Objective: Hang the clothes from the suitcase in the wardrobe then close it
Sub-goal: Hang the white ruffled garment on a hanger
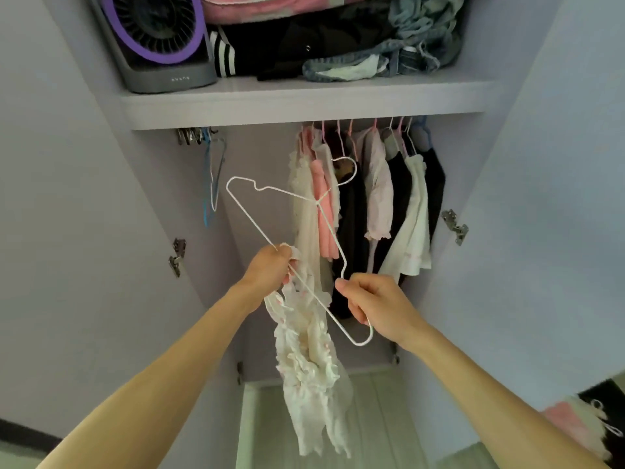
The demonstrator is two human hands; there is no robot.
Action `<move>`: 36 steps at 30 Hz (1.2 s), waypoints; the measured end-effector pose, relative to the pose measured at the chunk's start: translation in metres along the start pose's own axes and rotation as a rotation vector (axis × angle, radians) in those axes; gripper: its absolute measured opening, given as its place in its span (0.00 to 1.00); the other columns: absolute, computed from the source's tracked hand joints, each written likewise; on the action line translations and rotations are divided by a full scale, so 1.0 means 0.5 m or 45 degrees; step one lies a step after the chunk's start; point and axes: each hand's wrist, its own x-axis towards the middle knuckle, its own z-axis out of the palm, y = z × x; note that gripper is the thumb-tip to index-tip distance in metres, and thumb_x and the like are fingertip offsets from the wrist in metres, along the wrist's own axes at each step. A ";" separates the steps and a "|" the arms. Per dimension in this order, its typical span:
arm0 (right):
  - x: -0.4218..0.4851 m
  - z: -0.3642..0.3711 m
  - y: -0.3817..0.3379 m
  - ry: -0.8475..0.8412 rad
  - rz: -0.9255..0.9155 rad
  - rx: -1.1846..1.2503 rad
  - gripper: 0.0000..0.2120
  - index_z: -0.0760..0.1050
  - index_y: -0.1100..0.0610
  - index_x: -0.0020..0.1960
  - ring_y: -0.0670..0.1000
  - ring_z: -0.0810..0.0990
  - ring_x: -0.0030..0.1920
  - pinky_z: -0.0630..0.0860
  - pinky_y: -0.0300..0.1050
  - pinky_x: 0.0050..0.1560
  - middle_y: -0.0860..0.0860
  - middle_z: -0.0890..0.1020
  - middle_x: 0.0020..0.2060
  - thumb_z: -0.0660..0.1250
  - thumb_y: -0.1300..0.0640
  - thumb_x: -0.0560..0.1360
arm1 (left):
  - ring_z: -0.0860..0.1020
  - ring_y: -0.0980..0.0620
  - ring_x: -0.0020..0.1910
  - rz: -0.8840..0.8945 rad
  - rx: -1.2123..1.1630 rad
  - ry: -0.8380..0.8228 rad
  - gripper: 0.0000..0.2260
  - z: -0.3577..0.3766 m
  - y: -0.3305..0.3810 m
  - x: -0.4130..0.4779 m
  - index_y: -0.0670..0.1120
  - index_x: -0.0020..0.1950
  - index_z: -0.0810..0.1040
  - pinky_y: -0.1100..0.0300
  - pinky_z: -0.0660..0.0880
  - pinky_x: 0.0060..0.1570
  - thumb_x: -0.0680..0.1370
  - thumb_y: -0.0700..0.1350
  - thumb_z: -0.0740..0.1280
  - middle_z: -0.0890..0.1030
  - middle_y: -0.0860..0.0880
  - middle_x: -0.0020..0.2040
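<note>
Before the open wardrobe (304, 103), the left hand (270, 269) grips a white hanger (252, 219) and a frilly garment (304, 367) dangling below, while the right hand (375, 306) grips the hanger's right end, near the hung clothes (375, 187).

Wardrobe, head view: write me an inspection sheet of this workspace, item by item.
Surface: wardrobe shelf above the rail, loaded.
Job's things: white wire hanger held tilted in front of the rail; frilly white garment dangling, not yet hung; hung clothes on the rail's right part.
Clutter: fan and piled clothes on the shelf; spare hangers at the rail's left.
Hands: left hand grips hanger and garment; right hand holds the hanger's lower corner.
Cables: nothing seen.
Surroundings: doors open, hinge showing; more clothes lower right.
</note>
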 end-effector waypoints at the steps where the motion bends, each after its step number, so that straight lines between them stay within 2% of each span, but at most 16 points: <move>1: 0.003 -0.003 -0.004 -0.003 0.040 0.044 0.21 0.68 0.59 0.32 0.48 0.69 0.26 0.69 0.39 0.32 0.52 0.75 0.26 0.65 0.53 0.81 | 0.70 0.53 0.25 0.013 0.038 -0.002 0.16 0.002 -0.005 0.000 0.43 0.36 0.74 0.59 0.67 0.30 0.81 0.43 0.54 0.74 0.51 0.25; 3: 0.007 -0.015 -0.010 -0.006 0.142 0.223 0.15 0.72 0.60 0.38 0.49 0.71 0.27 0.69 0.42 0.30 0.53 0.80 0.32 0.66 0.55 0.81 | 0.70 0.55 0.23 0.031 0.036 -0.018 0.16 0.013 -0.007 -0.003 0.42 0.37 0.75 0.61 0.68 0.30 0.80 0.43 0.54 0.74 0.52 0.25; 5: 0.010 -0.028 -0.018 -0.044 0.230 0.322 0.08 0.77 0.60 0.47 0.50 0.73 0.29 0.70 0.42 0.30 0.53 0.83 0.38 0.66 0.55 0.80 | 0.69 0.55 0.24 0.078 0.057 -0.043 0.16 0.024 -0.004 -0.006 0.43 0.37 0.74 0.60 0.68 0.31 0.81 0.43 0.54 0.74 0.51 0.27; 7: 0.016 -0.034 -0.030 -0.080 0.282 0.435 0.09 0.77 0.60 0.56 0.51 0.76 0.31 0.74 0.43 0.29 0.52 0.83 0.39 0.67 0.55 0.80 | 0.70 0.54 0.26 0.166 0.155 -0.107 0.15 0.034 0.003 -0.015 0.44 0.36 0.73 0.58 0.68 0.34 0.81 0.44 0.55 0.74 0.51 0.29; 8: 0.019 -0.037 -0.037 -0.058 0.284 0.509 0.11 0.76 0.61 0.57 0.51 0.77 0.31 0.75 0.44 0.30 0.52 0.81 0.36 0.67 0.54 0.79 | 0.71 0.53 0.27 0.206 0.222 -0.137 0.15 0.040 0.007 -0.022 0.45 0.37 0.72 0.58 0.68 0.35 0.81 0.44 0.55 0.74 0.51 0.30; 11: 0.033 -0.052 -0.057 0.130 0.288 0.855 0.12 0.76 0.60 0.53 0.48 0.73 0.29 0.74 0.41 0.33 0.47 0.71 0.26 0.67 0.51 0.79 | 0.72 0.53 0.32 0.306 0.455 -0.233 0.15 0.059 0.014 -0.039 0.44 0.40 0.73 0.56 0.70 0.40 0.83 0.46 0.55 0.77 0.48 0.35; 14: 0.044 -0.078 -0.067 0.219 0.382 1.203 0.14 0.78 0.58 0.49 0.44 0.61 0.23 0.60 0.34 0.23 0.45 0.65 0.26 0.64 0.46 0.80 | 0.72 0.53 0.33 0.270 0.354 -0.369 0.14 0.071 0.019 -0.048 0.44 0.44 0.74 0.55 0.72 0.41 0.81 0.53 0.60 0.77 0.46 0.37; 16: 0.046 -0.096 -0.063 0.338 0.402 1.235 0.14 0.77 0.56 0.48 0.43 0.56 0.22 0.53 0.34 0.19 0.44 0.63 0.24 0.60 0.47 0.82 | 0.71 0.51 0.32 0.175 0.140 -0.474 0.19 0.071 0.026 -0.055 0.44 0.48 0.72 0.56 0.71 0.39 0.79 0.60 0.63 0.77 0.49 0.36; 18: 0.041 -0.113 -0.059 0.512 0.356 1.223 0.11 0.74 0.55 0.45 0.43 0.55 0.21 0.51 0.35 0.18 0.44 0.62 0.23 0.59 0.51 0.82 | 0.69 0.47 0.32 0.105 -0.031 -0.567 0.20 0.068 0.030 -0.059 0.43 0.49 0.70 0.55 0.68 0.37 0.78 0.61 0.64 0.81 0.46 0.36; 22: 0.032 -0.156 -0.061 0.928 0.138 1.311 0.12 0.66 0.53 0.36 0.45 0.53 0.22 0.51 0.37 0.19 0.45 0.59 0.24 0.59 0.57 0.79 | 0.69 0.48 0.28 0.061 -0.138 -0.585 0.07 0.058 0.028 -0.059 0.43 0.51 0.67 0.53 0.63 0.35 0.81 0.44 0.63 0.80 0.41 0.35; 25: 0.036 -0.164 -0.070 1.104 0.010 1.289 0.11 0.65 0.53 0.36 0.47 0.53 0.24 0.51 0.39 0.21 0.46 0.59 0.26 0.58 0.58 0.77 | 0.70 0.48 0.29 0.117 -0.112 -0.651 0.05 0.059 0.043 -0.071 0.44 0.51 0.66 0.53 0.63 0.35 0.80 0.38 0.63 0.80 0.43 0.35; 29: 0.050 -0.141 -0.090 1.162 -0.067 1.292 0.11 0.64 0.55 0.37 0.47 0.53 0.24 0.51 0.40 0.23 0.46 0.58 0.24 0.57 0.59 0.78 | 0.69 0.48 0.31 0.218 -0.068 -0.783 0.05 0.062 0.068 -0.099 0.44 0.51 0.67 0.53 0.64 0.35 0.81 0.36 0.62 0.82 0.43 0.36; 33: 0.080 -0.104 -0.092 1.038 0.152 1.307 0.09 0.66 0.54 0.41 0.45 0.55 0.20 0.52 0.36 0.20 0.46 0.60 0.25 0.55 0.60 0.80 | 0.71 0.51 0.31 0.305 0.005 -0.780 0.06 0.059 0.082 -0.118 0.43 0.54 0.67 0.56 0.67 0.36 0.80 0.35 0.63 0.85 0.46 0.41; 36: 0.095 -0.076 -0.082 0.943 0.299 1.260 0.08 0.66 0.55 0.43 0.45 0.55 0.19 0.52 0.35 0.18 0.48 0.60 0.29 0.53 0.61 0.80 | 0.73 0.52 0.32 0.346 0.028 -0.761 0.07 0.054 0.077 -0.116 0.43 0.52 0.66 0.58 0.68 0.36 0.81 0.37 0.64 0.86 0.45 0.45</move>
